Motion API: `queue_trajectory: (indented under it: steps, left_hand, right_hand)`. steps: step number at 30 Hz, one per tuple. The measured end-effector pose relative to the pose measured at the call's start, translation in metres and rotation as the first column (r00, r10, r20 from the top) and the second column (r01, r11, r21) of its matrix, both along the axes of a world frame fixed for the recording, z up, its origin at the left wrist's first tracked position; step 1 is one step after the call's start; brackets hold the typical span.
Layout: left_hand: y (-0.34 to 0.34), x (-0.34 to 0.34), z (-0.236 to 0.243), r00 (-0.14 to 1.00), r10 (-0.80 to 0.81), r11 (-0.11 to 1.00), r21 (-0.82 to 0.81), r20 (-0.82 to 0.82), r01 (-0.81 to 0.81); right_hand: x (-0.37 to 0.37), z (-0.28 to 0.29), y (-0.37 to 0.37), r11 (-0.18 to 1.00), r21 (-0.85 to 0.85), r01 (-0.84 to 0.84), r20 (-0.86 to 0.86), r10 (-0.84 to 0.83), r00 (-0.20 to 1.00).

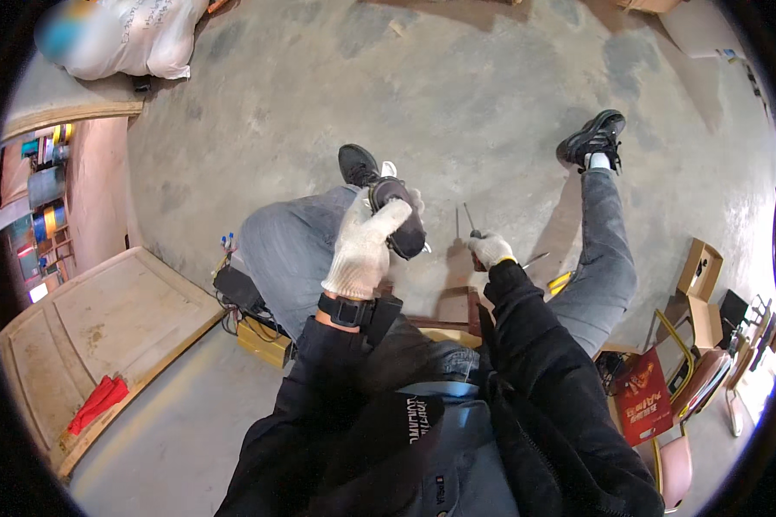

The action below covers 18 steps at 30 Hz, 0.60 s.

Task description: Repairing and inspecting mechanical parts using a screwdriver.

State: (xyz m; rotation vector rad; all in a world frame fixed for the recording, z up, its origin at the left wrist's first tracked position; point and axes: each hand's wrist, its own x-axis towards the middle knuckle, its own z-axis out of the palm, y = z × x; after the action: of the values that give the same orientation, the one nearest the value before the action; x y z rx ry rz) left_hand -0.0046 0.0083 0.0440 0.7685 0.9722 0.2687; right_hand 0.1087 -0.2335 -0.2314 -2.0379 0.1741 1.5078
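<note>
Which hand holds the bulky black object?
The left hand, with the wristband, grips the black object; the right hand holds a thin-shafted tool.

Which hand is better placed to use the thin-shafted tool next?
Likely the right hand: it holds the thin-shafted tool, while the left hand is occupied holding the dark object.

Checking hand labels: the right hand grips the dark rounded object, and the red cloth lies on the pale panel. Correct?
Wrong hand: the head view shows the left hand gripping the dark rounded object. The red cloth does lie on the pale panel.
</note>
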Motion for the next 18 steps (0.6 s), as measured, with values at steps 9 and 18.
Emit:
queue_trajectory:
  steps: [9,18]
  left_hand:
    - [0.002,0.018,0.009,0.999,0.036,0.999,-0.007,-0.035,-0.037]
    - [0.007,0.027,0.01,0.986,0.004,1.0,-0.002,-0.165,-0.004]
  right_hand:
    - [-0.019,-0.022,0.004,0.975,-0.08,-0.208,0.172,0.219,0.96]
    - [-0.012,-0.042,0.017,0.974,-0.055,-0.219,0.186,0.225,0.956]
